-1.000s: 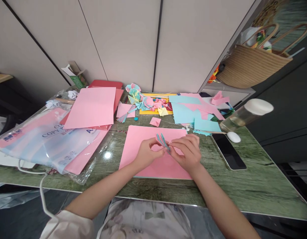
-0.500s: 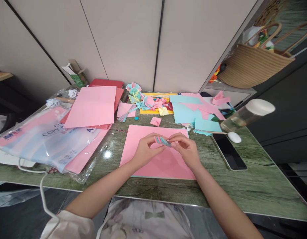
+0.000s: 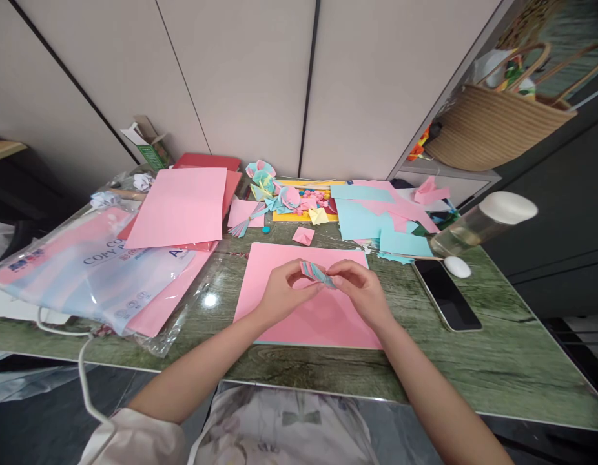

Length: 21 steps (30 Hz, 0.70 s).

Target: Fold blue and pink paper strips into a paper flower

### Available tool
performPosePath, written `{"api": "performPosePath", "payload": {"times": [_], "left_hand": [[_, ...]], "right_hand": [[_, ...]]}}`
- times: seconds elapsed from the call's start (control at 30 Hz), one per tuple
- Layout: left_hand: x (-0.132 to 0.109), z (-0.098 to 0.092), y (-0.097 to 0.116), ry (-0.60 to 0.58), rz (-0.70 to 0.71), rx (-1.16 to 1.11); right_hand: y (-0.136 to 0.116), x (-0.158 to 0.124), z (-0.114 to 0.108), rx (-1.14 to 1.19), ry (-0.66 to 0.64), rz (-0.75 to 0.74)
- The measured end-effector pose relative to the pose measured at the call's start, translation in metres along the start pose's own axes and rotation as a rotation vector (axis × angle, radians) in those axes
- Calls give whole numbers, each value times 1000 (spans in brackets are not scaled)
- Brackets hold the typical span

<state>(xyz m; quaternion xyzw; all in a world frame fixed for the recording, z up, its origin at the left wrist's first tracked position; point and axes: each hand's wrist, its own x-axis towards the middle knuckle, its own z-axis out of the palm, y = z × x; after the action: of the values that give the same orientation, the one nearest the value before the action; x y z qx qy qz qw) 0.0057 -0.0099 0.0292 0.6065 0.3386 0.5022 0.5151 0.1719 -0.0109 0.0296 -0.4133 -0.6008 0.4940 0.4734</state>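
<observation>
A small pleated piece of folded paper (image 3: 314, 271), striped pink and light blue, is held between my two hands above the sheets. My left hand (image 3: 285, 294) pinches its left end between thumb and fingers. At the right end, the thumb and fingers of my right hand (image 3: 363, 290) close on the same paper. Below both hands lies a stack of pink sheets (image 3: 299, 329) with a thin blue edge showing. Just beyond my fingers, a small folded pink paper square (image 3: 303, 236) rests on the table.
Paper flowers (image 3: 284, 197) and a yellow folded piece (image 3: 319, 216) sit at the back. Cut blue sheets (image 3: 361, 219) lie right of them. A phone (image 3: 447, 295), a white egg-shaped object (image 3: 457, 267) and a clear bottle (image 3: 483, 223) stand rightward. A plastic paper bag (image 3: 100, 265) covers the left.
The pleated paper has turned slightly, and a little more of its right end shows between my fingers. Both hands stay nearly in place.
</observation>
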Motion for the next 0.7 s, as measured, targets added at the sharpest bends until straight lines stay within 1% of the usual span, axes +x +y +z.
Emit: {"api": "performPosePath", "payload": {"times": [0.23, 0.7], "left_hand": [[-2, 0, 0, 49, -51, 52], [-3, 2, 3, 82, -87, 90]], "right_hand": [[0, 0, -2, -110, -11, -55], [0, -2, 3, -129, 57, -111]]}}
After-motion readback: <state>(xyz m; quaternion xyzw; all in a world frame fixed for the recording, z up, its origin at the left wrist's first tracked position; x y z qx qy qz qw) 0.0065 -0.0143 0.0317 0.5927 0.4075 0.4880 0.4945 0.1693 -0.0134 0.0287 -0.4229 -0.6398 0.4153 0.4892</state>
